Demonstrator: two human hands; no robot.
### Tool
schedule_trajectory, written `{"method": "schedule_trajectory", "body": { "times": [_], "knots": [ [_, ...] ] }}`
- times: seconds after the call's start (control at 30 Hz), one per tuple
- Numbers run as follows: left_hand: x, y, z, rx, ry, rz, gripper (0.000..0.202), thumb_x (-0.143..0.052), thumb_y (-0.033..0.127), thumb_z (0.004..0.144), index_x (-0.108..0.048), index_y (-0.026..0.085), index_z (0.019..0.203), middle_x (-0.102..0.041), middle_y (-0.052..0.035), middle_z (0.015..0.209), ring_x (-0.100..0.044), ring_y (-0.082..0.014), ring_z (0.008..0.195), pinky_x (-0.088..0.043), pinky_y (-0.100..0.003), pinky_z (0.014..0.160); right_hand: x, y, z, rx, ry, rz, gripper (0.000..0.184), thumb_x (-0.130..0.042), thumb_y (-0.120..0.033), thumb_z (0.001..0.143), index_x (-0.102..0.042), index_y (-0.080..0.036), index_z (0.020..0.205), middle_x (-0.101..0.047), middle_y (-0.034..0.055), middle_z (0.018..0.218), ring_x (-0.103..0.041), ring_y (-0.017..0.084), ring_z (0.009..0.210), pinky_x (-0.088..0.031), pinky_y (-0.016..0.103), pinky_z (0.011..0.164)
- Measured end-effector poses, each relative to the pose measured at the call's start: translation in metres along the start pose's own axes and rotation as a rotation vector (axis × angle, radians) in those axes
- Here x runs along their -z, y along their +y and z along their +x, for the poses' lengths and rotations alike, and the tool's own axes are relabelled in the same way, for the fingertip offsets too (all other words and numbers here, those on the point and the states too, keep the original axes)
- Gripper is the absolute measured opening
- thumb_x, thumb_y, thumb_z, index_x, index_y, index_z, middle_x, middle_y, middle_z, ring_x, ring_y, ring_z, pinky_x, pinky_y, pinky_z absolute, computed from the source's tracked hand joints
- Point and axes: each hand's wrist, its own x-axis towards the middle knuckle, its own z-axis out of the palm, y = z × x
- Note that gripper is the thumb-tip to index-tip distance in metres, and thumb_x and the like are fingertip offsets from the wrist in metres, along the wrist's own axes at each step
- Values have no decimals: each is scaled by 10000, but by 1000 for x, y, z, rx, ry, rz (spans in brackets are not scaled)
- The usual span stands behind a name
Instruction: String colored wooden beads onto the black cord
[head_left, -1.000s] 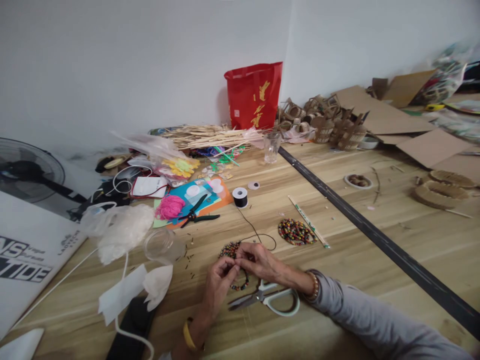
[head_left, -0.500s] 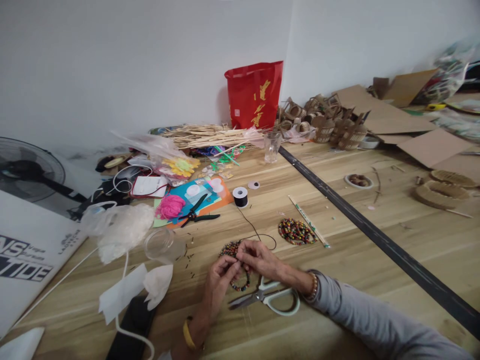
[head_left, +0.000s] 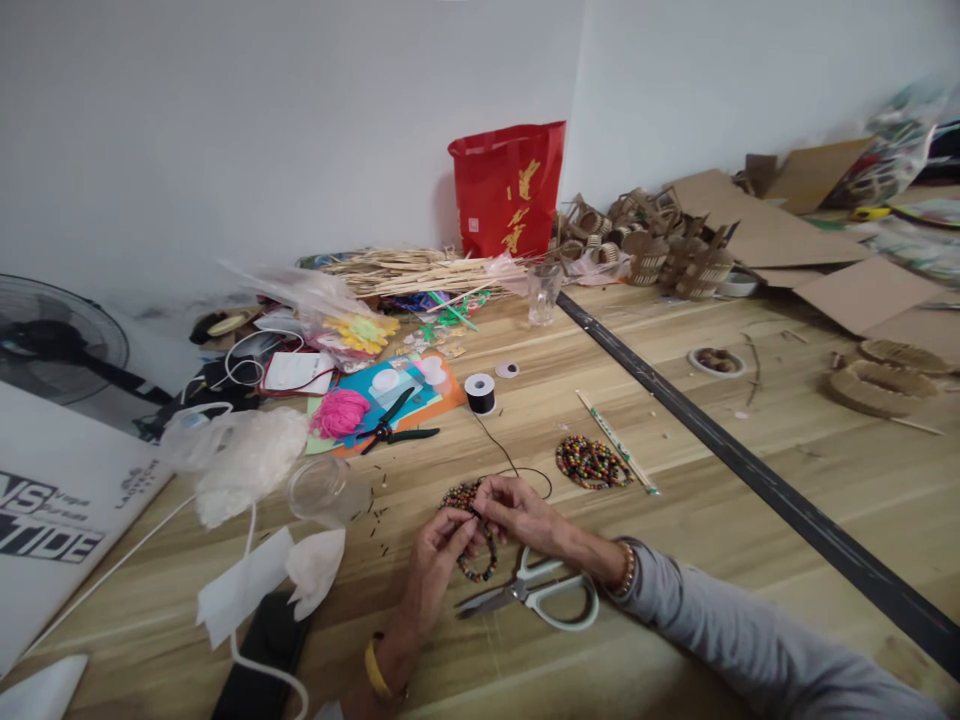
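At six o'clock on the counter [head_left: 720, 530], my left hand [head_left: 435, 550] and right hand [head_left: 521, 515] meet over the bead loop [head_left: 478, 577], fingers of both pinching its top; can't tell if that's cord or bead between them. Compared with a second ago, more of the loop's right side shows below the fingers, but the pinch point's hardly budged, so I'd call it the same step. Around that: bead pile [head_left: 456, 494] half hidden at eleven, spool [head_left: 480, 396] at twelve, coiled bead strings [head_left: 592, 463] at two. Snag worries: slack black cord [head_left: 516, 468] at one, and scissors [head_left: 519, 590] at half four, close by the right hand.
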Motion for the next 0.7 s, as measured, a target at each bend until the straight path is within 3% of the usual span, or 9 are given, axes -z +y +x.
{"method": "schedule_trajectory", "body": {
  "times": [0.43,0.7],
  "knots": [
    [-1,8,-5,-22,-41,23,292,-647,444,759,-634,152,753,-623,-10,608,-546,-149,575,-438,-240,562,0,-5,-1,-6,-44,-39,490,-645,-639,734,-539,-161,715,-513,-59,505,-434,56,409,-364,163,405],
    [1,4,-2,-39,30,61,260,-695,399,713,-601,161,671,-569,16,559,-521,-133,541,-416,-224,541,2,-12,-1,-25,-9,-15,469,-667,-608,730,-574,-149,758,-541,-51,528,-475,63,433,-410,166,430]
  ]
}}
